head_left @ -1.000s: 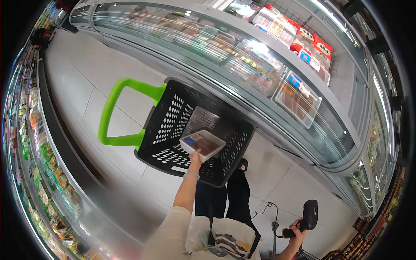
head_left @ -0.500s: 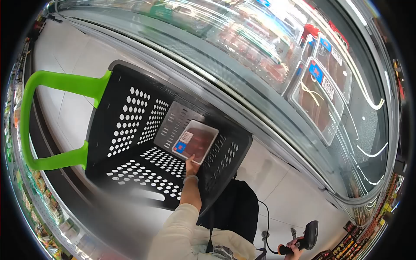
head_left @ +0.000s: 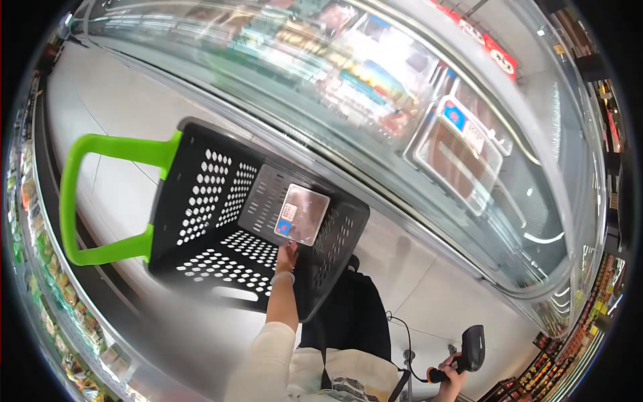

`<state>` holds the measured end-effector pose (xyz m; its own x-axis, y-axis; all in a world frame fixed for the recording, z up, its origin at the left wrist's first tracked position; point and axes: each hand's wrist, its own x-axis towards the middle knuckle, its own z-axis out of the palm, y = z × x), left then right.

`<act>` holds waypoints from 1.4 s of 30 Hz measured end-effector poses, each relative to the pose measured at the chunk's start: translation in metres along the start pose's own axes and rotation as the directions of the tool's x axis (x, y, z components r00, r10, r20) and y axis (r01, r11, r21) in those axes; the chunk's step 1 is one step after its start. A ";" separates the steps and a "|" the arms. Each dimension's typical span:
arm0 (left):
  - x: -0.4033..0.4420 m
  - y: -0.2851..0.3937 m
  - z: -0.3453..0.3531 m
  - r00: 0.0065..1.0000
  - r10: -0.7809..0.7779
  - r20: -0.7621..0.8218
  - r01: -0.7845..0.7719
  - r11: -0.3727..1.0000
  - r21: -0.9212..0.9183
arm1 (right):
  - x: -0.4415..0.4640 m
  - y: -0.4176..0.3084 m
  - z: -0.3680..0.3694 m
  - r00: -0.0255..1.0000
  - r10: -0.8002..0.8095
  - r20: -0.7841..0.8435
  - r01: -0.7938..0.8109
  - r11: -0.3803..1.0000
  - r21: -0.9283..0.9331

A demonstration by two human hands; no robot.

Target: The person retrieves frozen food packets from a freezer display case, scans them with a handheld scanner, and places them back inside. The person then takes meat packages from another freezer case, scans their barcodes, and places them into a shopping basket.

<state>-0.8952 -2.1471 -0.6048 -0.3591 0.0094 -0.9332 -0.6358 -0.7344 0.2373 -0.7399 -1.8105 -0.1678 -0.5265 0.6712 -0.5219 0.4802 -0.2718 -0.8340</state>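
Note:
A clear-lidded tray of reddish-brown food (head_left: 305,213), with a blue and white label, lies deep inside a black perforated basket (head_left: 175,194) with a green handle (head_left: 69,194). At the tray's lower edge is my left hand (head_left: 287,257), its fingers loosely bent and slightly apart, with no thumb over the lid. Whether a fingertip still touches the tray is too small to tell. On the lower right, my right hand (head_left: 453,379) is wrapped round the grip of a black handheld scanner (head_left: 473,348) with a coiled cable.
A glass-sided chiller case (head_left: 268,110) runs diagonally along the top and right, holding packed goods and a similar labelled tray (head_left: 459,157). Packaged products line a shelf (head_left: 63,288) at the left. Pale floor tiles (head_left: 429,281) show between basket and chiller base. Metal stand parts are near the scanner.
The tray has turned and moved deeper into the basket. My left thumb, earlier over its lid, is now off it at the edge. The scanner remains in my right hand.

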 end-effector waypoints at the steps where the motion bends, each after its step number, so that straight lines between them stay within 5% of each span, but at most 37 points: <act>1: -0.026 0.010 0.003 1.000 0.023 0.004 -0.023 1.000 -0.009 | -0.010 -0.022 0.000 0.999 0.038 -0.004 -0.038 0.999 -0.015; 7: -0.177 0.076 0.042 0.984 0.102 0.148 -0.108 0.994 0.035 | -0.047 -0.131 -0.007 0.991 -0.044 0.129 0.043 0.999 0.007; 10: -0.256 0.114 0.075 0.970 0.132 0.205 -0.162 0.977 0.138 | -0.063 -0.176 -0.006 0.973 -0.207 0.101 0.192 0.972 0.137; 14: -0.362 0.161 0.148 0.874 0.299 0.382 -0.360 0.928 0.099 | -0.076 -0.202 -0.019 0.943 -0.325 0.069 0.299 0.920 0.254; 18: -0.444 0.194 0.267 0.652 0.389 0.651 -0.613 0.775 0.152 | -0.057 -0.229 -0.037 0.941 -0.332 0.059 0.304 0.912 0.275; 24: -0.457 0.188 0.439 0.465 0.415 0.782 -0.806 0.564 0.180 | 0.051 -0.308 -0.030 0.925 -0.310 0.218 0.220 0.907 0.359; 29: -0.453 0.160 0.549 0.594 0.179 0.785 -0.758 0.452 0.470 | 0.116 -0.349 -0.051 0.896 -0.213 0.389 0.095 0.949 0.301; 31: -0.449 0.153 0.584 0.621 0.246 0.744 -0.744 0.482 0.463 | 0.133 -0.358 -0.063 0.868 -0.210 0.450 0.090 0.957 0.274; 35: -0.394 0.158 0.627 0.669 0.166 0.725 -0.709 0.436 0.554 | 0.156 -0.367 -0.078 0.908 -0.203 0.367 0.086 0.947 0.311; 38: -0.318 0.157 0.645 0.597 0.110 0.794 -0.788 -0.101 0.607 | 0.168 -0.373 -0.082 0.915 -0.233 0.328 0.103 0.924 0.369; 41: -0.270 0.164 0.665 0.803 0.002 0.596 -0.579 -0.240 0.779 | 0.174 -0.373 -0.085 0.921 -0.248 0.300 0.124 0.918 0.377; 42: -0.249 0.162 0.666 0.836 0.036 0.547 -0.533 -0.175 0.827 | 0.175 -0.369 -0.089 0.919 -0.270 0.287 0.147 0.911 0.386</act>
<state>-1.3637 -1.8162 -0.1539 -0.6970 0.3525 -0.6244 -0.2621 0.6853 0.6795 -0.9473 -1.5314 0.0648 -0.8152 0.4921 -0.3056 0.0892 -0.4147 -0.9056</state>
